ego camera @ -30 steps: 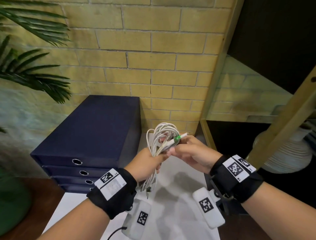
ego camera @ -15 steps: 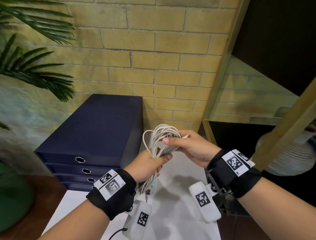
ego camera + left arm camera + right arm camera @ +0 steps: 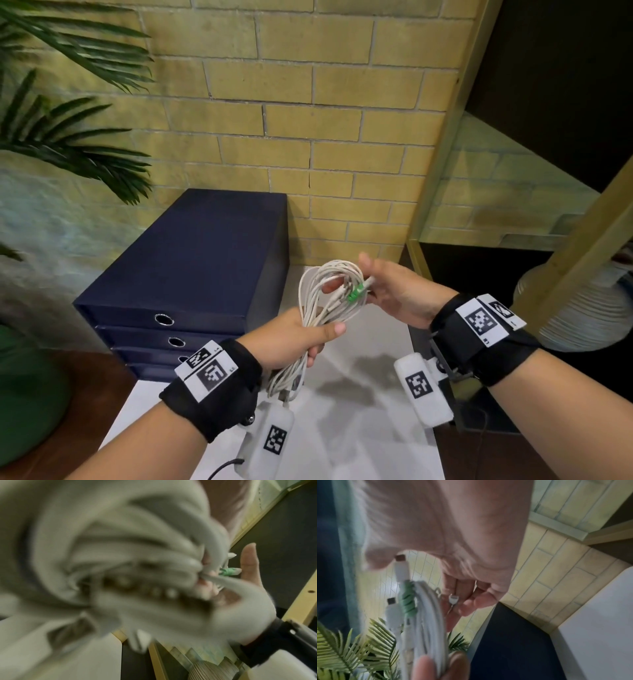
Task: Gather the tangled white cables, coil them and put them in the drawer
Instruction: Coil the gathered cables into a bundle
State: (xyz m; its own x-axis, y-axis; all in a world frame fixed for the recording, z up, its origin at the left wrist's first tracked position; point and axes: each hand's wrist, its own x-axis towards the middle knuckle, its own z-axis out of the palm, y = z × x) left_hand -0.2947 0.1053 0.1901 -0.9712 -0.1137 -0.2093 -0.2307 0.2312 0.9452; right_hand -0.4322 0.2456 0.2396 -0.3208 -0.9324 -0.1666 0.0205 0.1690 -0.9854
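A bundle of white cables (image 3: 317, 310) is coiled into a long loop in the air above the white table (image 3: 359, 428). My left hand (image 3: 294, 335) grips the coil around its middle, and loose ends hang below my fist. My right hand (image 3: 397, 294) is at the coil's upper right, thumb up, fingers curled behind the strands. It holds the plug ends beside a green-wrapped connector (image 3: 355, 294). The right wrist view shows the white plugs and the green-wrapped connector (image 3: 407, 599) up close. The navy drawer unit (image 3: 205, 267) stands to the left, all its drawers closed.
A yellow brick wall (image 3: 308, 120) backs the table. Palm fronds (image 3: 68, 154) and a green pot (image 3: 27, 394) are at the left. A wooden shelf frame (image 3: 442, 137) and a white ribbed object (image 3: 582, 308) stand at the right.
My right hand has slid from over the top of the coil to its right side, baring the green connector again. My left hand keeps its grip.
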